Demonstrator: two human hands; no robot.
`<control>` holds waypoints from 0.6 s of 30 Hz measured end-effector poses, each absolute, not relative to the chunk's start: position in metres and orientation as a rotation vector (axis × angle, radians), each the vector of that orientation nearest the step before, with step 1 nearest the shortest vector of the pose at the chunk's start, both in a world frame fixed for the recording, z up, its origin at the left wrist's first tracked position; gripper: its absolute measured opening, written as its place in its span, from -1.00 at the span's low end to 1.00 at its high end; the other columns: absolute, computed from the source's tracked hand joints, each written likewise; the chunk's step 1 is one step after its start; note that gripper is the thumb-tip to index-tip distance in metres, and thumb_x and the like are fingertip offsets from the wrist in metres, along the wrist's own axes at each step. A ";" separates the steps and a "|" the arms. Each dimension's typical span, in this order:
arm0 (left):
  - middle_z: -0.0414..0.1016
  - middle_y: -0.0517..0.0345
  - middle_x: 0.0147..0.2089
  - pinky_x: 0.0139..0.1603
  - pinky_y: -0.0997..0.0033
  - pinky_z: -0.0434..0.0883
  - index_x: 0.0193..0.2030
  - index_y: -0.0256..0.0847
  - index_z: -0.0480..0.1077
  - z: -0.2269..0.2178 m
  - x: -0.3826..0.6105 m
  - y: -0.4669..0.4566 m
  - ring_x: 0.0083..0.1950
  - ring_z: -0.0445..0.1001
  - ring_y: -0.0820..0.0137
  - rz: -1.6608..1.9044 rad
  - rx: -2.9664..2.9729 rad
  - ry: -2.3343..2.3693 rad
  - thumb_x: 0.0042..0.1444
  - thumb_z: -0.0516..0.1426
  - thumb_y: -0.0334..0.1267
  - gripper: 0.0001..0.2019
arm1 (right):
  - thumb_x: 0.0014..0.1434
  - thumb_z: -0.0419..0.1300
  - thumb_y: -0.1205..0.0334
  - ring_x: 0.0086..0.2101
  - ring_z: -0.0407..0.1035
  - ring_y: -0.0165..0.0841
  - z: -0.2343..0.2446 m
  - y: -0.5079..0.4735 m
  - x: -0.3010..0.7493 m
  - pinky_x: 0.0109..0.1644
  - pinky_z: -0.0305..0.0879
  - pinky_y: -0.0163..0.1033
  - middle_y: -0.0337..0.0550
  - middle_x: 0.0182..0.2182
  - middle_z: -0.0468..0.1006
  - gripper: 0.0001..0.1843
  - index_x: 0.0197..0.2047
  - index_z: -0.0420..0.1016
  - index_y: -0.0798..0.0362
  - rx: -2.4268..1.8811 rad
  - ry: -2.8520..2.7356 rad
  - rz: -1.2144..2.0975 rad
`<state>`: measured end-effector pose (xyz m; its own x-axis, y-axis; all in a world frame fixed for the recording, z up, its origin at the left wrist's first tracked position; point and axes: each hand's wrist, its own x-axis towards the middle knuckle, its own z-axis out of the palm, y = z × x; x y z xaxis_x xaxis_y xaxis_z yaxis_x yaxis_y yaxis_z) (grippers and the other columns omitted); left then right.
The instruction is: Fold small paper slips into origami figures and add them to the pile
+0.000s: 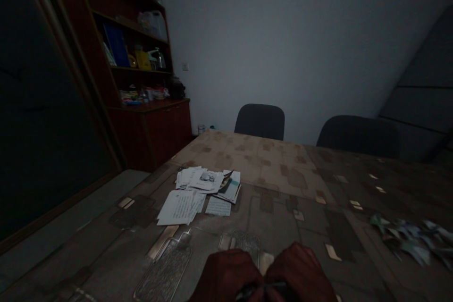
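At the bottom edge of the head view, my left hand (230, 276) and my right hand (299, 273) are drawn close together, knuckles up. Both are closed, with thumbs and fingertips meeting between them. A small greyish edge shows at the fingers, but the thing they pinch is mostly hidden and too dark to name. Beyond my hands lies a loose stack of printed paper sheets (177, 207), with more sheets and a picture page (207, 179) behind. Over to the right is a heap of folded paper pieces (412, 238), slightly blurred.
A patterned cloth covers the table (269, 160). Two dark chairs (260, 120) stand at its far side, near the pale wall. A red-brown cabinet (166, 122) with filled shelves rises at the back left. The room is dim.
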<state>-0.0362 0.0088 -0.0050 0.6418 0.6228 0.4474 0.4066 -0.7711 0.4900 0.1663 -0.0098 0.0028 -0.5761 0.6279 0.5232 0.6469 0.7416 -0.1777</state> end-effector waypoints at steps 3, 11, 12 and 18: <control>0.56 0.08 -0.55 -0.52 0.46 0.19 -0.45 -0.23 0.53 -0.008 -0.036 0.009 -0.52 0.41 0.41 0.858 2.513 0.799 0.02 0.09 -0.42 -0.82 | 0.11 0.22 0.34 -0.49 0.37 -0.34 0.004 -0.007 0.167 -0.37 0.15 -0.23 -0.28 -0.55 0.55 -0.92 -0.39 0.41 -0.02 -0.875 -2.402 -0.117; 0.51 0.12 -0.54 -0.49 0.50 0.18 -0.48 -0.24 0.54 0.000 -0.035 0.008 -0.51 0.40 0.42 0.815 2.227 0.887 -0.05 0.13 -0.41 -0.86 | 0.04 0.10 0.49 -0.47 0.37 -0.35 0.015 -0.011 0.168 -0.32 0.16 -0.23 -0.26 -0.57 0.49 -0.81 -0.47 0.37 0.02 -0.996 -2.283 0.004; 0.51 0.13 -0.55 -0.49 0.50 0.18 -0.49 -0.25 0.54 0.003 -0.035 0.008 -0.51 0.40 0.42 0.805 2.198 0.908 -0.08 0.13 -0.44 -0.86 | 0.02 0.10 0.49 -0.47 0.36 -0.35 0.017 -0.011 0.169 -0.33 0.17 -0.24 -0.26 -0.57 0.48 -0.83 -0.47 0.37 0.02 -1.029 -2.272 0.037; 0.48 0.16 -0.55 -0.48 0.51 0.16 -0.50 -0.27 0.55 0.009 -0.034 0.010 -0.51 0.38 0.43 0.792 2.113 0.988 -0.18 0.12 -0.50 -0.83 | 0.06 0.10 0.48 -0.45 0.37 -0.33 0.026 -0.011 0.170 -0.35 0.22 -0.25 -0.25 -0.53 0.46 -0.83 -0.46 0.35 0.02 -1.141 -2.218 0.179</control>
<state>-0.0345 0.0097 0.0092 0.5298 0.8137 0.2391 0.4102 -0.4926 0.7675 0.1705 -0.0105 0.0255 -0.4262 0.7718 0.4719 0.6863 0.6157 -0.3872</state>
